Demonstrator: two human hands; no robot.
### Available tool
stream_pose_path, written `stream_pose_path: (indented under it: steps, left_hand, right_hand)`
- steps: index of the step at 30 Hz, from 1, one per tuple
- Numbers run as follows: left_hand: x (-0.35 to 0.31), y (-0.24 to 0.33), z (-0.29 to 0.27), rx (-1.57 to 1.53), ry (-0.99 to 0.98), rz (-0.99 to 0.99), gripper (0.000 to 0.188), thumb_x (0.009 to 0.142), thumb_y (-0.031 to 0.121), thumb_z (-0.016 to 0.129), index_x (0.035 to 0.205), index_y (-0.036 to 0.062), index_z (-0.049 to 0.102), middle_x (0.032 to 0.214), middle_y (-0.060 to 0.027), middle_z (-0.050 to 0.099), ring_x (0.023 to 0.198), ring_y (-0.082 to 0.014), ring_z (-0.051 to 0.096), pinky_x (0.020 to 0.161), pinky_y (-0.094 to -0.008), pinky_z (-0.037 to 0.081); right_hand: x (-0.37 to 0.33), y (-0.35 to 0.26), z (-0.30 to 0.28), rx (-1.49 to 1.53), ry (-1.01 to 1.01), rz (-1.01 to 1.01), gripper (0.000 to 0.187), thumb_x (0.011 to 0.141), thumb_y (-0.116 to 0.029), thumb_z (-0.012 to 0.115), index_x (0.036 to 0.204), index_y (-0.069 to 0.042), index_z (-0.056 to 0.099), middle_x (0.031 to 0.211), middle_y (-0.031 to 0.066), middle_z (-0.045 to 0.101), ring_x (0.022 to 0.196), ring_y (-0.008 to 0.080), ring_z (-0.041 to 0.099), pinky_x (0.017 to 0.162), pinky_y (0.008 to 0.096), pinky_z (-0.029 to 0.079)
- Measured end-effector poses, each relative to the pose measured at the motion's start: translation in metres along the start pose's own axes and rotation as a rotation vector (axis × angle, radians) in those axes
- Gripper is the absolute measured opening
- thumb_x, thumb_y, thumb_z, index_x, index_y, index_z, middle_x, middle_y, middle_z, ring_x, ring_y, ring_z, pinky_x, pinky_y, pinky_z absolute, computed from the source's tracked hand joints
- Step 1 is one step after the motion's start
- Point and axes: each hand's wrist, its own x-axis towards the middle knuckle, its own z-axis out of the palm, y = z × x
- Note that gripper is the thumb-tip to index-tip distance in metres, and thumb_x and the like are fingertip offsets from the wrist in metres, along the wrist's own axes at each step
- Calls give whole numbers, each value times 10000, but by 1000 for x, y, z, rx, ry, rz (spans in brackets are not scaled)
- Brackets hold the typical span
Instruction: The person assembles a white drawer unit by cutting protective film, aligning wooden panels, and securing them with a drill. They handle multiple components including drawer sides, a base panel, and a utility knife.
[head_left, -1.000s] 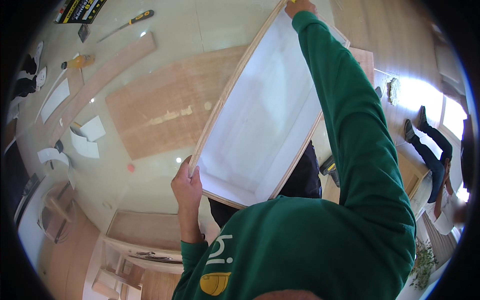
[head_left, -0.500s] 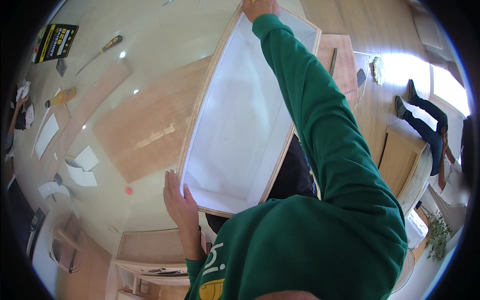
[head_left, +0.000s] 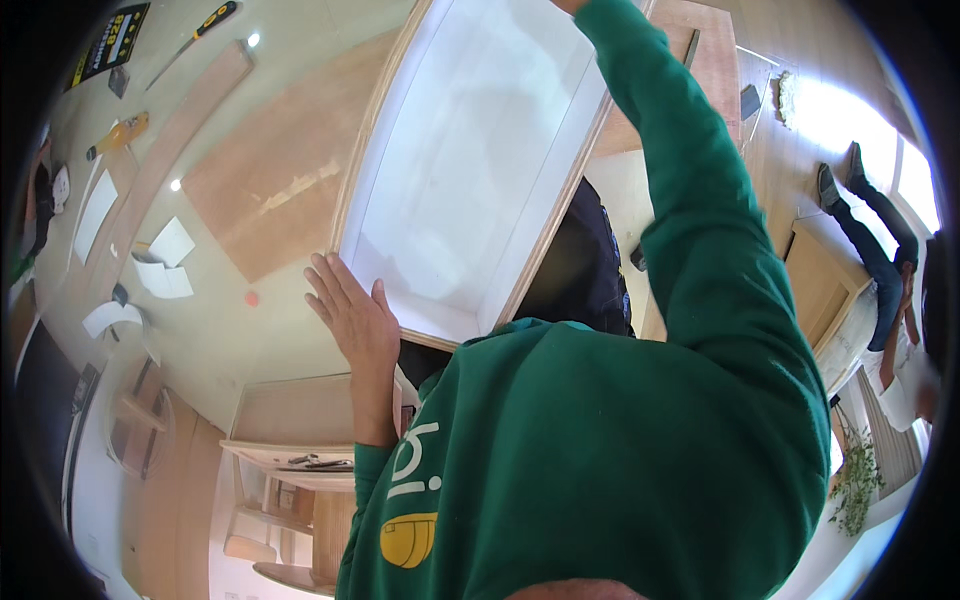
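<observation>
A long open wooden box (head_left: pixel 455 150), white inside with pale plywood edges, lies tilted in front of me. My left hand (head_left: pixel 355 310) rests at its near left corner, palm down, fingers stretched and a little apart, holding nothing. The green-sleeved right arm reaches over the box's right side to its far end. Only a sliver of my right hand (head_left: pixel 570 4) shows at the top edge; its fingers are out of the picture, so whether it holds anything is hidden.
Left of the box lie a thin plywood sheet (head_left: pixel 290 165), a yellow-black handsaw (head_left: pixel 192 42), a bottle of amber liquid (head_left: pixel 120 135) and white paper pieces (head_left: pixel 165 262). A wooden cabinet (head_left: pixel 290 420) stands near left. At right, a person's legs (head_left: pixel 880 230) rest by another cabinet (head_left: pixel 825 280).
My view has shifted, and the box appears higher up in it. The right hand has moved mostly out at the top. The left hand's fingers have spread at the box corner.
</observation>
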Motion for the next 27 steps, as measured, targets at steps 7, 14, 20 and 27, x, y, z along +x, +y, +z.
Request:
stream_pose_path:
  steps: [7,14,20,27]
  left_hand:
    - [-23,11,1,33,58,106,515,953,328,550,1355,11,503,1538,-298,188,1427,-478,158,1140,-590,147]
    - [-113,52,19,-138,53,158,640,973,378,501,1446,-18,333,1537,-302,174,1418,-506,151,1139,-594,157]
    - [-140,68,59,-247,209,44,747,943,364,539,1449,-97,239,1526,-323,183,1421,-505,150,1135,-601,160]
    - [-134,76,37,-187,246,-18,682,925,322,518,1390,-134,315,1495,-321,239,1411,-505,166,1118,-629,170]
  right_hand:
    - [-194,19,-61,475,139,453,296,883,-203,669,1143,-62,683,609,-58,487,472,30,417,428,199,336]
    - [-388,199,-17,266,150,857,293,899,-230,588,1102,-35,670,813,103,686,566,141,617,498,292,506]
    - [-509,294,34,-212,-25,920,336,815,-259,635,1038,-13,688,888,226,695,822,339,691,747,425,539]
    - [-505,286,48,-252,-166,625,519,757,-344,615,1160,-18,647,1062,233,674,993,404,644,898,467,501]
